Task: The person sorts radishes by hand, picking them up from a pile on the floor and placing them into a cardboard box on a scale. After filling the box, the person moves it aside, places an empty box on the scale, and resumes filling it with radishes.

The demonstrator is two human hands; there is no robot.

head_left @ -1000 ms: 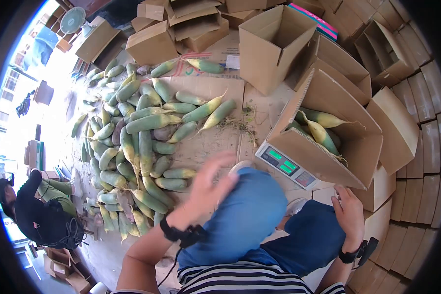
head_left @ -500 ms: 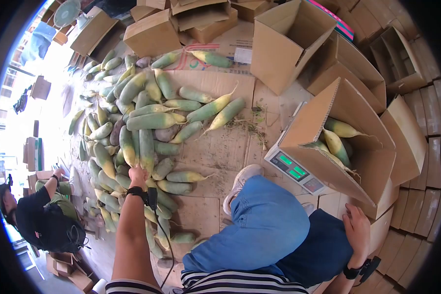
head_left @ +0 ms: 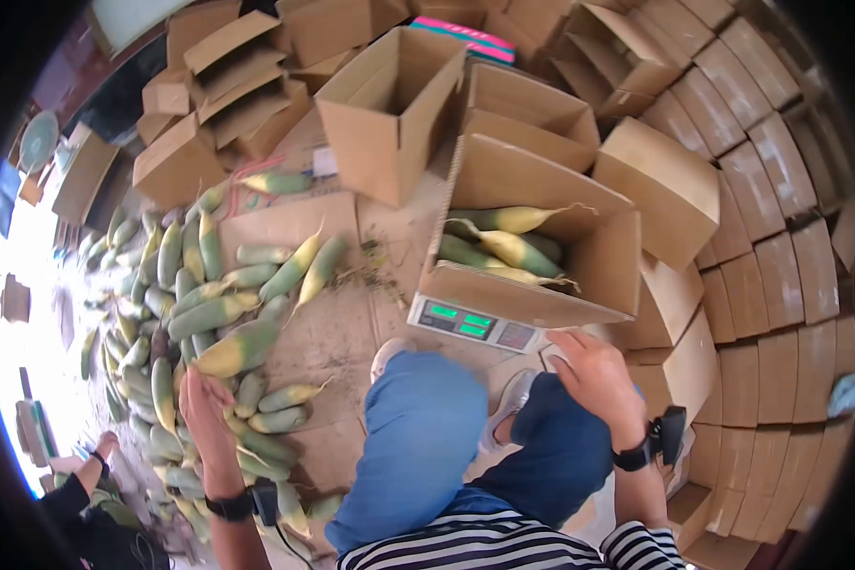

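My left hand is closed at the yellow end of a large green radish, which is raised over the pile and slightly blurred. Around and below it spreads a heap of green radishes with pale yellow ends. My right hand holds nothing, its fingers stretched out by the right corner of a digital scale with lit green displays. On that scale stands an open cardboard box, tilted in this view, with several radishes inside.
More open cardboard boxes stand beyond the scale and heap. Stacked cartons line the right side. Leaf scraps lie on the cardboard floor. At lower left another person's arm reaches toward the heap's edge.
My left hand has lifted a radish off the heap. My right hand has moved from beside my knee to the scale's corner. The view has swung right.
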